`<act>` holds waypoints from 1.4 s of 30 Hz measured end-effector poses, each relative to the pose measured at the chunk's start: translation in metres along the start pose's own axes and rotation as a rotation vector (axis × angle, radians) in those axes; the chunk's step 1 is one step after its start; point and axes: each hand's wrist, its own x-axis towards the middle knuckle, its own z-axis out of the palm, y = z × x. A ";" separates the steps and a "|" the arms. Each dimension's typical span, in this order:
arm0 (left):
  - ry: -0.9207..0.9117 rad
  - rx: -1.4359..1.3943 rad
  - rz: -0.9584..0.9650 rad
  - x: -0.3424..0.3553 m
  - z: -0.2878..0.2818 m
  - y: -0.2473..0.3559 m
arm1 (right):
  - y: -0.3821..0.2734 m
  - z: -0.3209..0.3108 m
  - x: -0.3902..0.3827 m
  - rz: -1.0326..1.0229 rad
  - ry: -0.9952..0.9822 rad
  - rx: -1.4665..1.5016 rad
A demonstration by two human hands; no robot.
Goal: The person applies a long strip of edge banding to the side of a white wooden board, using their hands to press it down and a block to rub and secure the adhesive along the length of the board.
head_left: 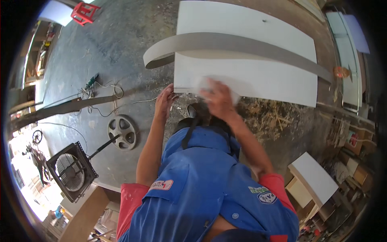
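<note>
Left grip (164, 103), half-bent, touches the white panel (258, 74) at its near left corner; right grip (219, 100) blurs over its near edge, both holds unclear. A grey strip (238, 43) curls across it; lettered patches (267, 197) mark the blue shirt (193, 177).

Blue cloth work garment (197, 169): L chest has a pale rounded-rect. patch (162, 185) w/ red edge, text too small to read; R has a lettered green-and-white strip (258, 189) abv. a lettered white-and-blue badge-shaped patch (267, 197).
</note>
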 end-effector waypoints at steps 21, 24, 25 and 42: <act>0.010 -0.622 -0.183 0.007 0.007 -0.028 | -0.038 0.029 0.046 -0.068 -0.103 -0.091; 0.032 -0.585 -0.177 0.005 0.003 -0.025 | -0.050 0.037 0.062 -0.114 -0.111 -0.004; 0.025 -0.550 -0.180 0.002 0.005 -0.022 | -0.040 0.026 0.051 -0.093 -0.110 -0.059; 0.183 -0.325 -0.043 0.001 0.050 -0.034 | 0.028 -0.047 -0.044 0.165 -0.030 -0.268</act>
